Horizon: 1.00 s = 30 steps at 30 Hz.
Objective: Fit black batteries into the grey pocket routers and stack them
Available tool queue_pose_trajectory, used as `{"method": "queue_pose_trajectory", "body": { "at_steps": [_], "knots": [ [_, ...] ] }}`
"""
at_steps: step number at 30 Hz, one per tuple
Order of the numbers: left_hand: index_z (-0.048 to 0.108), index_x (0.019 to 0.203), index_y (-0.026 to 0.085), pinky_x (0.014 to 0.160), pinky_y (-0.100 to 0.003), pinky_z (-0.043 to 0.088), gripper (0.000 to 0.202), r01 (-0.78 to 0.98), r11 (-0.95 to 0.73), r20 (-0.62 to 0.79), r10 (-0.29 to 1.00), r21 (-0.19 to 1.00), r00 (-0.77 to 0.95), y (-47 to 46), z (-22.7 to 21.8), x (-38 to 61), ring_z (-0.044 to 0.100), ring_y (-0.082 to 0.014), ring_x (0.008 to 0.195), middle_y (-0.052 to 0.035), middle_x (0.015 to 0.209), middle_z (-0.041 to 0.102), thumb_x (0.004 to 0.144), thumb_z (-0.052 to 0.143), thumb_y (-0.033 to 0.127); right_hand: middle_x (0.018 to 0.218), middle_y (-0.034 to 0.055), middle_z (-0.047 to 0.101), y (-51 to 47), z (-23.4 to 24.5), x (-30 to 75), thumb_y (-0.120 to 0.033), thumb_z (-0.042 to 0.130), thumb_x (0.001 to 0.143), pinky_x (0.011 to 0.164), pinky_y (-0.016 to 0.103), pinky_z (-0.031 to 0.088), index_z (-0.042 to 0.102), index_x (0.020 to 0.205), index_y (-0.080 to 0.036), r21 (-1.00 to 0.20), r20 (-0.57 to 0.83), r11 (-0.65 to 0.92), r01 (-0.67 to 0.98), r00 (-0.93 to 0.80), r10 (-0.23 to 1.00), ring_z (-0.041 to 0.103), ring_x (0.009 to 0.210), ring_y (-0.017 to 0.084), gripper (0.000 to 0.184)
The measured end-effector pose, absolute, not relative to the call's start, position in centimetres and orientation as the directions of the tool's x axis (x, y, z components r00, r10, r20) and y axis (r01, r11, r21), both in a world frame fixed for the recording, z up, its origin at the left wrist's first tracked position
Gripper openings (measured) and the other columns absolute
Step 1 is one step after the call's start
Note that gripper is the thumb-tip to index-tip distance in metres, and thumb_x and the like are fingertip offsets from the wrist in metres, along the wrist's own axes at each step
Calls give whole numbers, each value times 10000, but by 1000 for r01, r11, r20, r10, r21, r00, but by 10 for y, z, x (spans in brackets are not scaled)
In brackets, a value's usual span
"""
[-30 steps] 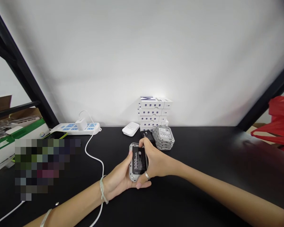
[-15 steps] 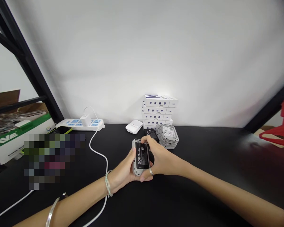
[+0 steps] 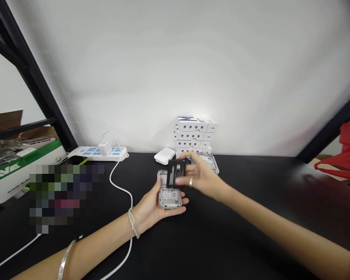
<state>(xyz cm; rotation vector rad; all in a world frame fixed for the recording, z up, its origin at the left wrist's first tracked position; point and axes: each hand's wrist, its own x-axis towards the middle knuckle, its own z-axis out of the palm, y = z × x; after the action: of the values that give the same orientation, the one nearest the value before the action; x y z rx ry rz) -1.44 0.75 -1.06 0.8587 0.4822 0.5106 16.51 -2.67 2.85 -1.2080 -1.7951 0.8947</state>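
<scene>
The left hand (image 3: 146,214) cups a grey plastic device (image 3: 169,199) palm up, fingers curled round its edge, near the middle of the black tabletop (image 3: 251,221). Just above the device, the right hand (image 3: 201,177) pinches a slightly blurred black battery (image 3: 175,172) between thumb and fingers. Along the back edge sit a power strip (image 3: 96,153) with a white plug (image 3: 104,148), a small white case (image 3: 165,156), a stack of white boxes (image 3: 192,136) and a pile of grey devices (image 3: 210,162), partly behind the right hand. A red bag (image 3: 345,163) hangs past the right end.
</scene>
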Motion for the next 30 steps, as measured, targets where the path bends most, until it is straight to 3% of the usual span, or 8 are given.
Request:
{"method": "queue_pose_trajectory", "body": {
  "at_steps": [2, 5, 11, 16, 21, 24, 27, 30],
  "knots": [
    [500, 1124, 155, 1152, -544, 277, 634, -205, 557, -219, 600, 805, 769, 6, -10, -15, 579, -267, 1070, -149, 1104, 596, 718, 406, 632, 941, 39, 509, -10, 38, 186, -424, 534, 767, 683, 152, 492, 152, 1225, -191, -868, 233, 254, 427, -102, 967, 543, 781, 27, 640],
    [497, 1126, 164, 1144, -539, 286, 629, -204, 557, -226, 607, 805, 762, 5, -9, -15, 582, -269, 1069, -149, 1120, 591, 718, 400, 634, 750, -1, 471, 15, 50, 214, -411, 521, 775, 607, 176, 496, 236, 1241, -175, -732, 180, 118, 671, 23, 983, 486, 631, -3, 596],
    [510, 1108, 182, 1125, -516, 304, 585, -187, 562, -254, 614, 806, 748, 6, -7, -14, 599, -256, 1038, -132, 1084, 616, 733, 391, 614, 702, 34, 453, 40, 50, 217, -303, 481, 788, 598, 180, 480, 495, 1058, -103, -544, 106, 37, 838, 25, 994, 454, 605, 0, 336],
    [508, 1110, 186, 1109, -510, 315, 598, -173, 559, -260, 610, 811, 749, 5, -7, -13, 587, -267, 1061, -140, 1095, 612, 725, 387, 628, 818, 83, 482, 38, 42, 202, -232, 479, 770, 801, 274, 444, 564, 983, -112, -332, 184, 47, 942, 15, 983, 462, 834, 88, 259],
    [505, 1116, 181, 1105, -503, 317, 610, -174, 553, -247, 603, 815, 758, 7, -10, -15, 572, -271, 1086, -144, 1124, 596, 722, 389, 634, 951, 134, 450, 32, 47, 195, -141, 433, 783, 946, 371, 352, 588, 903, -63, -184, 244, 86, 979, -40, 969, 358, 1073, 192, 210],
    [477, 1154, 204, 1092, -504, 327, 630, -176, 539, -219, 588, 823, 778, 7, -9, -15, 559, -278, 1106, -137, 1138, 590, 713, 399, 646, 1063, 77, 431, 14, 54, 188, -318, 437, 842, 970, 312, 361, 551, 1070, -173, -175, 263, 228, 958, -177, 948, 357, 1092, 134, 293],
    [504, 1136, 215, 1069, -522, 339, 614, -146, 505, -197, 564, 851, 802, 4, -6, -14, 527, -286, 1143, -121, 1155, 584, 717, 383, 647, 1214, 51, 346, -14, 47, 173, -590, 540, 717, 944, 241, 400, 326, 1328, -238, -195, 218, 461, 866, -420, 881, 368, 1110, 111, 737],
    [526, 1114, 243, 1059, -528, 330, 565, -106, 460, -199, 567, 882, 799, -2, -2, -13, 521, -269, 1139, -94, 1151, 590, 734, 366, 629, 1252, 86, 305, -38, 31, 157, -610, 622, 599, 994, 311, 365, 227, 1393, -183, -99, 229, 547, 831, -516, 825, 336, 1139, 170, 984]
  ]
}}
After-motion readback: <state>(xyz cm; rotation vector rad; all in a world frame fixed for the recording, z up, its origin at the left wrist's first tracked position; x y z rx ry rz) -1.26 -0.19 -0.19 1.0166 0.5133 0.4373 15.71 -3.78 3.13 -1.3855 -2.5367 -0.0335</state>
